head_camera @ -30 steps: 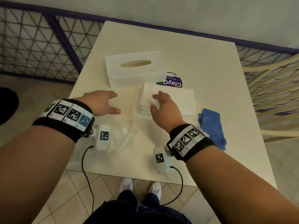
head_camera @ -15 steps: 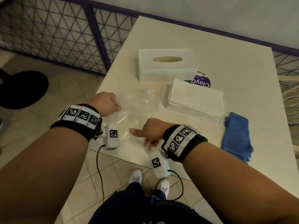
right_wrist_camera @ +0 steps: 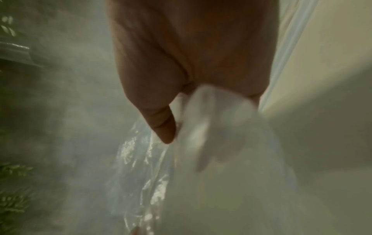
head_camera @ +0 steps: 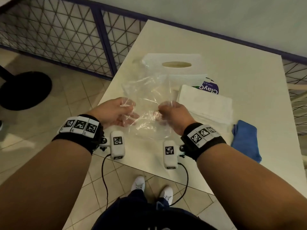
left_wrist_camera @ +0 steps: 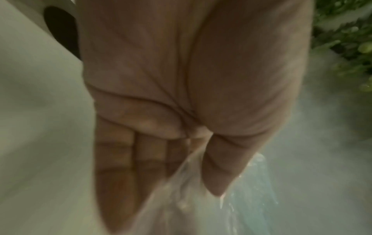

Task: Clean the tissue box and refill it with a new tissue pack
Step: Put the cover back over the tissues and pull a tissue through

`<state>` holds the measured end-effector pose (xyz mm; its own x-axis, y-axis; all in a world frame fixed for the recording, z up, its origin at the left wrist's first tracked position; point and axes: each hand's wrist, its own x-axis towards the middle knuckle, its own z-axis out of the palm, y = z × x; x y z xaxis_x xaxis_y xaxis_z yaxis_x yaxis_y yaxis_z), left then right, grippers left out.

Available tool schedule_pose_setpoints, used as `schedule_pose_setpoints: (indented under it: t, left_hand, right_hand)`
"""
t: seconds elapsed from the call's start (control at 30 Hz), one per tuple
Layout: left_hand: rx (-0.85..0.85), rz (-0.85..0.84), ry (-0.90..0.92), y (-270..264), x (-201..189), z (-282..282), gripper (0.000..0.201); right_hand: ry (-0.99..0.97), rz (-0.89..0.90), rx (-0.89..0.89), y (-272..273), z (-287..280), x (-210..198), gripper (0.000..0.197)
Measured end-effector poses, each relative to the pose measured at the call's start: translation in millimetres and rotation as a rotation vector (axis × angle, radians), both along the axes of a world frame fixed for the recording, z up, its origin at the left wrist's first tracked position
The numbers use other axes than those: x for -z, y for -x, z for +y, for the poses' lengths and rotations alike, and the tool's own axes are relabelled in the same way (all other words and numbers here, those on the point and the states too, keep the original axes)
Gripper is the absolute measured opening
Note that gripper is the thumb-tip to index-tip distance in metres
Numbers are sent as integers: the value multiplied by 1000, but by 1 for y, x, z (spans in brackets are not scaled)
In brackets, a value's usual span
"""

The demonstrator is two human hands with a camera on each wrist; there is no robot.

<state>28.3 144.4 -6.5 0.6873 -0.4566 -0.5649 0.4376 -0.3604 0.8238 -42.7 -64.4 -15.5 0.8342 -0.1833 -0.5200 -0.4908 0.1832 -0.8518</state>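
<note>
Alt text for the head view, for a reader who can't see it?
Both hands, left hand and right hand, hold a clear plastic wrapper up over a white table. Behind it stands a tissue box; a bare tissue stack and a blue cloth lie to the right.

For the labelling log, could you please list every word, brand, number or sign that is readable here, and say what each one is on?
"ClayG": upside down on the purple round label lying on the table, partly behind the tissue stack; its right end is hidden.
Small line above it on the same label: too small to read.
Wristband squares and wrist-camera squares: black-and-white code patterns, no words.
Both wrist views: no text.
</note>
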Motion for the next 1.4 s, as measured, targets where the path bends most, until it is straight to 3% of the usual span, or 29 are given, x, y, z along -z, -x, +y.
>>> schedule_pose_setpoints:
  t: [0.13, 0.27, 0.47, 0.53, 0.57, 0.63, 0.7, 0.77, 0.8, 0.87, 0.93, 1.0, 1.1, 1.23, 1.4]
  left_hand:
    - [-15, -62, 105, 8, -5, -28, 20]
    - [-22, 19, 287, 11, -7, -58, 27]
    - [-88, 129, 335, 19, -6, -99, 48]
    - [-127, 204, 384, 21, -4, -106, 36]
    - [-126, 249, 403, 21, -3, -109, 30]
    - [-108, 295, 380, 22, -1, -115, 38]
    - [-56, 246, 280, 23, 2, -124, 40]
    - [15, 132, 178, 29, 3, -133, 15]
    - [50, 100, 158, 32, 2, -137, 3]
    - [106, 48, 146, 35, 9, -140, 29]
    - [109, -2, 168, 35, 12, -139, 42]
    - [107, -35, 212, 35, 14, -138, 39]
    - [66, -85, 220, 39, 15, -139, 32]
    - [57, -112, 232, 47, 14, -145, 43]
    - [46, -196, 176, 48, 14, -146, 60]
  right_hand:
    - [50, -46, 57, 16, -32, -8, 22]
    - [-119, -111, 184, 33, -64, -17, 44]
    - [-385, -134, 284, 57, -93, -24, 18]
    - [-523, -143, 315, 64, -105, -23, 15]
    - [-539, -134, 311, 68, -111, -22, 25]
    - [-466, -64, 268, 72, -117, -20, 46]
    - [-324, -19, 218, 75, -117, -21, 39]
    - [-206, -44, 224, 76, -117, -16, 18]
    - [-158, -60, 245, 77, -118, -13, 24]
    - [-84, -89, 261, 80, -121, -9, 36]
    - [-3, -77, 259, 83, -124, -9, 37]
    - [11, -48, 279, 82, -127, -7, 32]
    - [41, 2, 269, 80, -124, -5, 8]
    - [207, 63, 167, 77, -115, -4, 55]
    - [374, -1, 74, 79, -109, -3, 81]
